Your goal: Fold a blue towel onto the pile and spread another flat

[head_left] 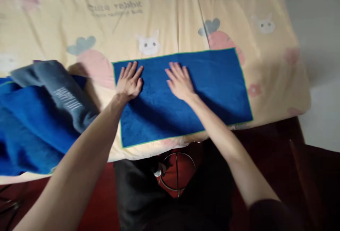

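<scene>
A blue towel point(212, 89) with a thin green edge lies spread flat on a cream bedsheet point(172, 22) printed with rabbits and carrots. My left hand point(129, 80) rests palm down on the towel near its left edge, fingers apart. Flat on the towel's middle lies my right hand point(180, 81), its fingers pointing away from me. Neither hand holds anything.
A heap of blue and grey cloth point(39, 110) lies on the bed at the left. The bed's front edge runs just below the towel. Below it are a dark red floor point(265, 142) and my dark clothing. A pale floor point(324, 117) shows at the right.
</scene>
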`<action>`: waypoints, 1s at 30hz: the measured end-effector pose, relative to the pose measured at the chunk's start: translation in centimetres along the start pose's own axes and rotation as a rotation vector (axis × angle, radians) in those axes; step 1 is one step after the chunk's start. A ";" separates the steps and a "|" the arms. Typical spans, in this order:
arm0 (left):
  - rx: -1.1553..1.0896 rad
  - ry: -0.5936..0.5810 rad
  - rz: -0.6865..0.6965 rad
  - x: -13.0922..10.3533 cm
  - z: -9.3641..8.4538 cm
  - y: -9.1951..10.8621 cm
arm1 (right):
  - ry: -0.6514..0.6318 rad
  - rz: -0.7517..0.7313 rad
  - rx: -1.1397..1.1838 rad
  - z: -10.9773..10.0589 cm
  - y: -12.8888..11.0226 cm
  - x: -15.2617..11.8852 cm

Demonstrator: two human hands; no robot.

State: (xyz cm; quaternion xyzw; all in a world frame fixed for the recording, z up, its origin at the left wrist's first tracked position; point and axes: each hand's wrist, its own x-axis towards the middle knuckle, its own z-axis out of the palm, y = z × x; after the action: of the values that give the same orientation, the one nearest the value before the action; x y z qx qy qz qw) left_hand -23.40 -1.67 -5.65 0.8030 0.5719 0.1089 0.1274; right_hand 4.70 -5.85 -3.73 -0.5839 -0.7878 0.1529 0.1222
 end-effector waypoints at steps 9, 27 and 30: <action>0.042 0.055 -0.126 -0.5 1.0 -0.8 | -0.034 -0.059 0.098 1.3 4.8 2.9; -0.061 0.120 -0.225 -19.5 1.8 7.4 | -0.006 0.375 -0.182 -7.0 15.8 -21.4; -0.099 0.118 -0.301 -25.9 1.4 7.7 | 0.012 0.599 -0.196 -10.0 17.2 -23.5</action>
State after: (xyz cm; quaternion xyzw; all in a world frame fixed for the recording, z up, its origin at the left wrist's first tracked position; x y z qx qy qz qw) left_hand -24.40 -28.66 -5.22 0.6931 0.6863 0.1637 0.1480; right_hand 30.40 -22.67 -1.44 -0.7999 -0.5910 0.1023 0.0194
